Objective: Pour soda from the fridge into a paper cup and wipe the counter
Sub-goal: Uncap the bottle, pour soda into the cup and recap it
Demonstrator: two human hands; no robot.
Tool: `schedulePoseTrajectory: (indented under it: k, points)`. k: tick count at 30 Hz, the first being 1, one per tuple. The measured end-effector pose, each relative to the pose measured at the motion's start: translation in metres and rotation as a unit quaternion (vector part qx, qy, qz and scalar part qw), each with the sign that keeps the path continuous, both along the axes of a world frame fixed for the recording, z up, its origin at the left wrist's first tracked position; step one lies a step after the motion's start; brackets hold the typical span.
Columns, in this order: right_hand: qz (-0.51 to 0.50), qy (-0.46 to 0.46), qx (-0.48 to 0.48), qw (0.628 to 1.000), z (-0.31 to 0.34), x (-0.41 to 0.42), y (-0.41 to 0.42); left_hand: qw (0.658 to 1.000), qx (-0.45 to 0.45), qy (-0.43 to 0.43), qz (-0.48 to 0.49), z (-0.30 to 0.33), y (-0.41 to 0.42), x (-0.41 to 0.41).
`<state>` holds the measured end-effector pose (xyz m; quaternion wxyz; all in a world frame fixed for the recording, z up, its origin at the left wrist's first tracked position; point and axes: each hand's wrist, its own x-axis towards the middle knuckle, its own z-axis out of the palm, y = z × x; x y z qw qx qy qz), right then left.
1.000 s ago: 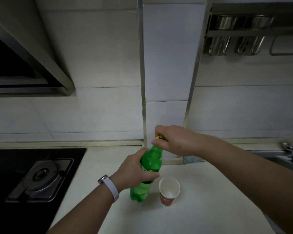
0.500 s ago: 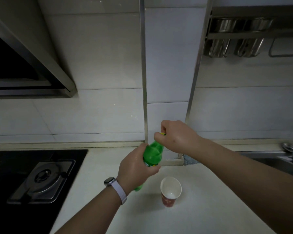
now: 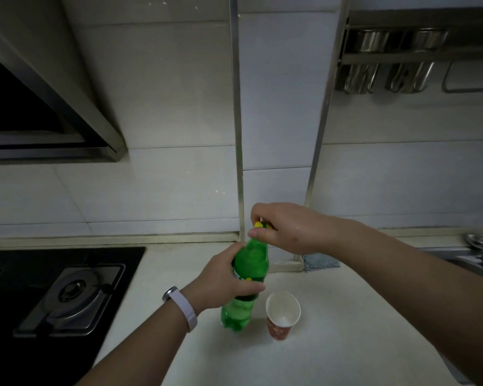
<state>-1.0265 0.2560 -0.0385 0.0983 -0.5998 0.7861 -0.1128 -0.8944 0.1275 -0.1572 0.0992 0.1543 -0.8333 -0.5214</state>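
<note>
At centre frame the left hand wraps the green plastic soda bottle standing on the pale counter. The right hand pinches its yellow cap; the white-lined red paper cup stands just right of the bottle

Dim kitchen: white tiled wall, black hob, steel rack.

The green soda bottle is gripped by the left hand; its yellow cap is pinched by the right hand; the paper cup is stood just beside it on the bench.
</note>
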Motion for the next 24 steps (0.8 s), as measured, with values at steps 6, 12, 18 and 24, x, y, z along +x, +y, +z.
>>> schedulePoseTrajectory:
  k: [6,12,18,24]
  points:
    - [0.052,-0.028,0.021,0.998,0.005,-0.005,0.003,0.999,0.026,-0.006,-0.029,0.0,0.001,0.001]
    - [-0.063,-0.002,-0.062,0.996,-0.004,-0.008,0.001,0.99,-0.112,0.031,0.08,-0.001,0.009,-0.006]
    - [-0.142,0.026,-0.07,0.987,-0.007,-0.007,-0.004,0.966,-0.22,0.033,0.13,-0.002,0.015,-0.011]
    - [-0.091,0.005,-0.061,0.994,-0.006,-0.006,-0.002,0.977,-0.181,0.033,0.11,-0.004,0.013,-0.01]
